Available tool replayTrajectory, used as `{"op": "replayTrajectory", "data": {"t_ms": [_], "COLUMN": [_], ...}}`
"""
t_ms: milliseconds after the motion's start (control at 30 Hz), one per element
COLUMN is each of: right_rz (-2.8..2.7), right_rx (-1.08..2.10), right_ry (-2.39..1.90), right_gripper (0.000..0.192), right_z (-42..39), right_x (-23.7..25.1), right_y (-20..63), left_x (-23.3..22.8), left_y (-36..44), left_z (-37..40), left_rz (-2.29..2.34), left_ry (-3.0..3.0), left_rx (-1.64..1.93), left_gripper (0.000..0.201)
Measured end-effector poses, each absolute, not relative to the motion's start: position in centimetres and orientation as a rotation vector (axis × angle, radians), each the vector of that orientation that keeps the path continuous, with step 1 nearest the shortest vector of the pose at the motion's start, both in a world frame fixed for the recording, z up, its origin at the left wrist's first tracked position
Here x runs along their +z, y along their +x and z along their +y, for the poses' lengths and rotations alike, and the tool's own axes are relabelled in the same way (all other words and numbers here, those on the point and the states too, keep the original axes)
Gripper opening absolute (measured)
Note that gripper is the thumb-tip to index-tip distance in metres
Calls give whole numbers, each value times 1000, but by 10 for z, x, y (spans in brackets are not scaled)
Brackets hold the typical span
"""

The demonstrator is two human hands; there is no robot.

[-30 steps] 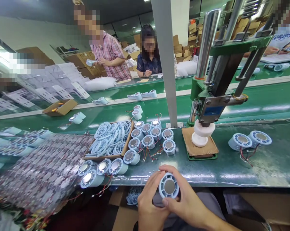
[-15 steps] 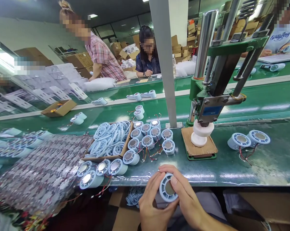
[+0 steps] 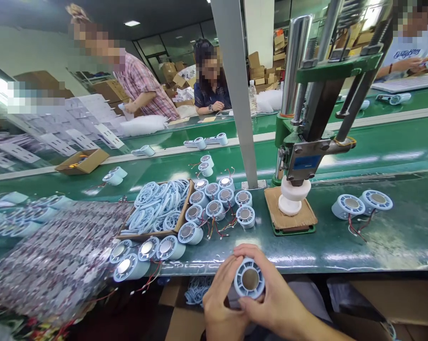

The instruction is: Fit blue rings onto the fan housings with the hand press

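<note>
Blue cup (image 3: 250,279), its ring (image 3: 238,280) seemingly fitted, at the bench's (image 3: 395,253) near edge.
Our left hand (image 3: 221,294) and right hand (image 3: 275,294) grip it between them; beyond, we cannot tell which cups (image 3: 214,209) near the loose rings (image 3: 160,203) and the press (image 3: 304,161) are finished.

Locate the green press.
In the head view, the green press stands right of centre, between the grey post and two round blue parts.

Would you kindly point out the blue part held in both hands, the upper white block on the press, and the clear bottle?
Held blue part (image 3: 250,279), head view: its grey round centre.
Upper white block (image 3: 296,191), head view: its front side.
Clear bottle (image 3: 252,97), head view: its body.
</note>
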State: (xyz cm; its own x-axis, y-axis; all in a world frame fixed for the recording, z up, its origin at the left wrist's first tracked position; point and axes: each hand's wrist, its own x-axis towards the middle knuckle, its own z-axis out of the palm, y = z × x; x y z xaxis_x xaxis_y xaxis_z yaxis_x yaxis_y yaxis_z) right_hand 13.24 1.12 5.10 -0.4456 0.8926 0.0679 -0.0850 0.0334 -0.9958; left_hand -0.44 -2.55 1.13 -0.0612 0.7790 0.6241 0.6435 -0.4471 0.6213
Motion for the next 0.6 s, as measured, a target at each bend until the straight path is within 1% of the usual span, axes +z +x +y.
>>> {"op": "replayTrajectory", "data": {"t_ms": [100,233,300,467,533,600], "right_rz": [-1531,-1512,-1461,-1276,-1269,-1306], "right_rx": [1604,1689,1689,1512,1459,1462], "right_ry": [-823,-772,-771,-892,-926,-897], "right_gripper": [68,67,63,39,34,34], "right_z": [12,12,10,5,4,4], "right_x": [55,55,52,41,41,46], "right_y": [140,145,141,122,119,122], "left_x": [16,20,20,10,7,9], "left_y": [-6,-6,-5,1,2,1], "left_z": [-25,-24,-24,-29,-31,-33], "left_rz": [1545,1569,1573,1647,1689,1687], "left_ry": [2068,2095,2118,2106,2045,2021], "left_rx": [1554,1540,1526,1524,1555,1556], "left_gripper": [48,46,43,40,38,37]}}
